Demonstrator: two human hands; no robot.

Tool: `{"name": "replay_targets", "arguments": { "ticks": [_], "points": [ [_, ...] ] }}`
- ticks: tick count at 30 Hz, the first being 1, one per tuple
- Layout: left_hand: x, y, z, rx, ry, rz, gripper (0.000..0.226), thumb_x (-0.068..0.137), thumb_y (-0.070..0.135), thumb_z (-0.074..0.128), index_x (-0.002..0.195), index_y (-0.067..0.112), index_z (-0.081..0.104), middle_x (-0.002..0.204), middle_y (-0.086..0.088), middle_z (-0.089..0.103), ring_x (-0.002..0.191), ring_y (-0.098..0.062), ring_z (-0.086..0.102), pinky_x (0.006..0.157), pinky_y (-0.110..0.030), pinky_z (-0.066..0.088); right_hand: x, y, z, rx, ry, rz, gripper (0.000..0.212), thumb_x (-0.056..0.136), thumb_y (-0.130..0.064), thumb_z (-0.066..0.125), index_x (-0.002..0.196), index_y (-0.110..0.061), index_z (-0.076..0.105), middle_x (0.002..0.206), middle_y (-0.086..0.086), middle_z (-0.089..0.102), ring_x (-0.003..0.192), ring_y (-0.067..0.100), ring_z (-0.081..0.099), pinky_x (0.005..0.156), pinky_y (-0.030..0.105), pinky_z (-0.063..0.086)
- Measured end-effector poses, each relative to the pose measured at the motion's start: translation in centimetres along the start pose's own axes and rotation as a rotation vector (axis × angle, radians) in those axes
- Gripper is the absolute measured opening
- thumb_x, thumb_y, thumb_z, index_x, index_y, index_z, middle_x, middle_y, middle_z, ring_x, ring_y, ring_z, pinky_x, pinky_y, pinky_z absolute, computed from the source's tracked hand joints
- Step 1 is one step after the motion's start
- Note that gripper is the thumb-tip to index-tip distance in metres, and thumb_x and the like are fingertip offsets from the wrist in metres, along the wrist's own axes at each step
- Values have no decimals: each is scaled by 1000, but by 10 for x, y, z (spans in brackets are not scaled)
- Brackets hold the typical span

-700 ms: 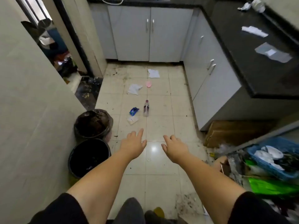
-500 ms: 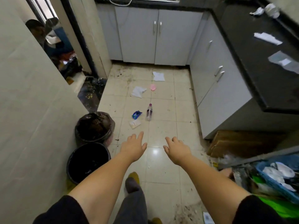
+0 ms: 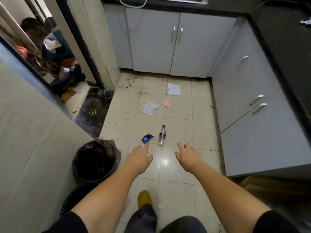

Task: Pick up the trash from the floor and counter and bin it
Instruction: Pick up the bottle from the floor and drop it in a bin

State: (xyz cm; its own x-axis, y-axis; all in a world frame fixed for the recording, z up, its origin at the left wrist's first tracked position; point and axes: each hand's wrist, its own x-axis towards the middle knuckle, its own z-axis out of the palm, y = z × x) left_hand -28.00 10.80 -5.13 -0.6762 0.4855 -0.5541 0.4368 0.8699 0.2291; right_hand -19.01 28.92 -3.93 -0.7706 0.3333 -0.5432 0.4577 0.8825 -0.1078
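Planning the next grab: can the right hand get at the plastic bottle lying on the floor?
Probably yes. The right hand is open and empty, and the bottle lies just ahead on bare tile, with nothing between them; the person likely must bend lower.

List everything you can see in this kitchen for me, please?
Bottle: one, clear with pink cap, lying on floor ahead of hands.
Wrapper: one, blue, left of bottle.
White papers: two, farther up the floor.
Pink scrap: one, between the papers.
Bins: two, black, by left wall.
Cabinets: grey, back and right.
Counter: black, right.
Shoe: one, yellow.
Left hand: open, empty.
Right hand: open, empty.
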Motion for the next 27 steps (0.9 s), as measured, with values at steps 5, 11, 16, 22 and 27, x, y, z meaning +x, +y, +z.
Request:
{"name": "replay_targets", "arguments": {
  "ticks": [5,11,16,22,27],
  "points": [
    [75,-14,11,-49,-41,-69,59,99,42,31,151,22,11,144,-13,38,126,-30,42,97,-44,44,92,5,2,-27,-56,-27,47,102,-39,24,144,-19,27,136,12,42,116,31,51,85,41,49],
    [208,-33,101,-125,-58,-190,59,99,40,34,151,23,12,144,-12,38,127,-30,42,98,-44,43,245,20,86,-48,-98,-103,48,102,-37,26,146,-19,26,135,12,42,115,32,51,83,41,48],
    [337,-48,225,-171,-70,-274,59,98,39,36,150,24,13,145,-11,36,129,-30,40,99,-45,43,383,48,197,-100,-110,-127,47,102,-36,28,146,-19,27,134,13,42,116,32,51,83,40,47],
    [463,-87,349,-168,-66,-391,59,97,39,38,149,25,14,145,-11,34,132,-30,36,101,-47,41,526,65,311,-30,-59,-69,54,101,-38,30,150,-21,16,142,16,38,117,35,51,87,41,47],
    [515,-113,409,-250,17,-583,56,95,40,43,144,25,22,143,-10,31,134,-30,30,100,-49,40,587,66,363,190,2,112,71,96,-45,44,152,-27,3,137,18,39,114,37,53,87,44,47]
  ]
}}
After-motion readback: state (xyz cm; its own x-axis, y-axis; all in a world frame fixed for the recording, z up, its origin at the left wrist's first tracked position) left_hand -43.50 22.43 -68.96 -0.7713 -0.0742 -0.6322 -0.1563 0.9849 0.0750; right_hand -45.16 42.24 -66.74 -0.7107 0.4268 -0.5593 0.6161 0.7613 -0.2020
